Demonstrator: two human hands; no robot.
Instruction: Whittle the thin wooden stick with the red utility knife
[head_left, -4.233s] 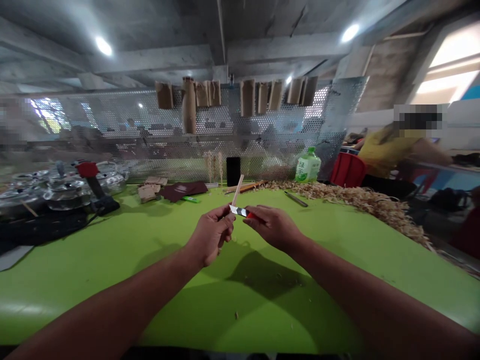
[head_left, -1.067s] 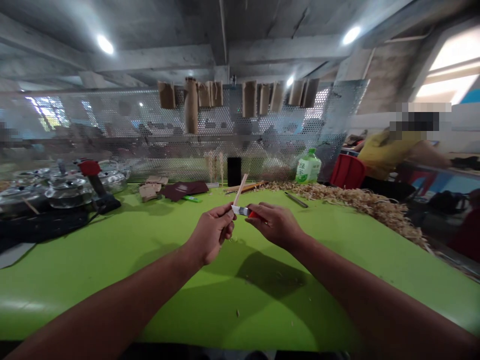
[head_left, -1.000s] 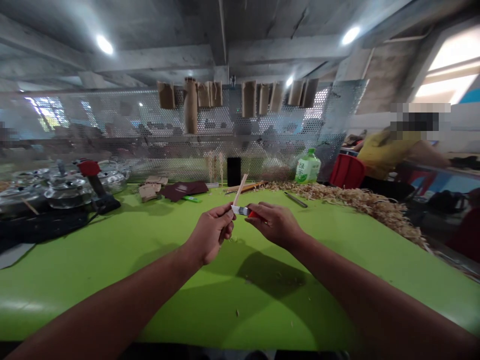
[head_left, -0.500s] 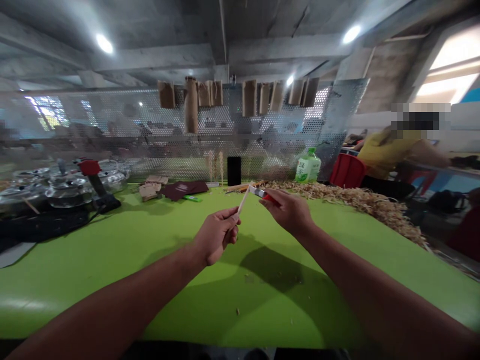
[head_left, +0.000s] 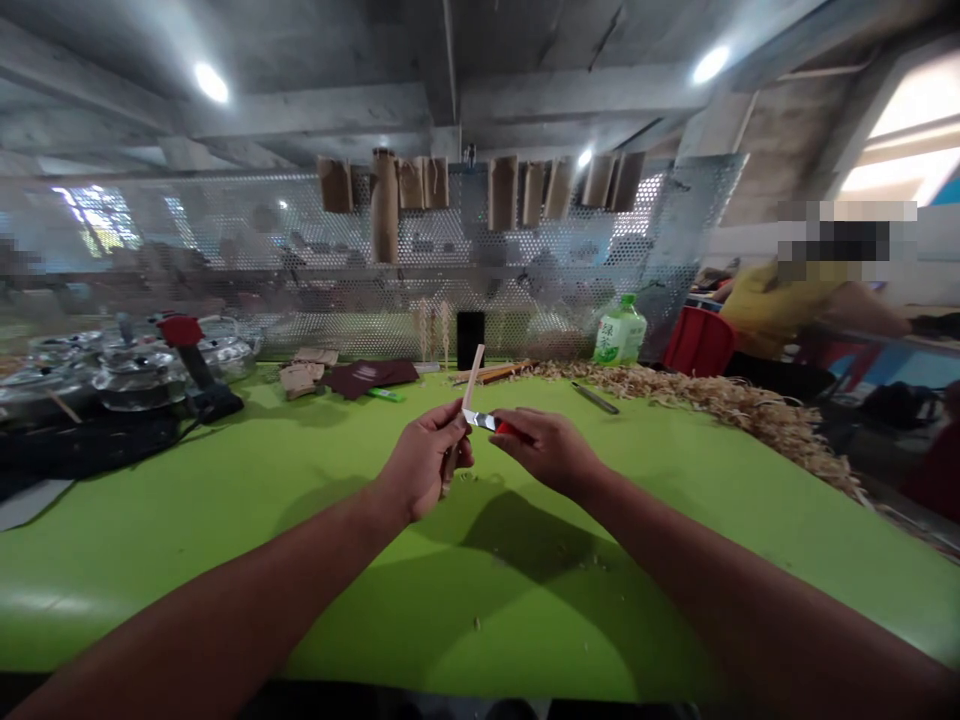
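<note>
right hand (head_left: 546,450) grips utility knife (head_left: 484,422); bottle (head_left: 619,335) reads 绿茶.

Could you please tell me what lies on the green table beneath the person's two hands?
Below the left hand and right hand, the bright green tabletop shows small scattered wood chips and a shadow. The patch directly under them is hidden.

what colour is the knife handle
Red: the utility knife handle shows best in the head view.
</note>
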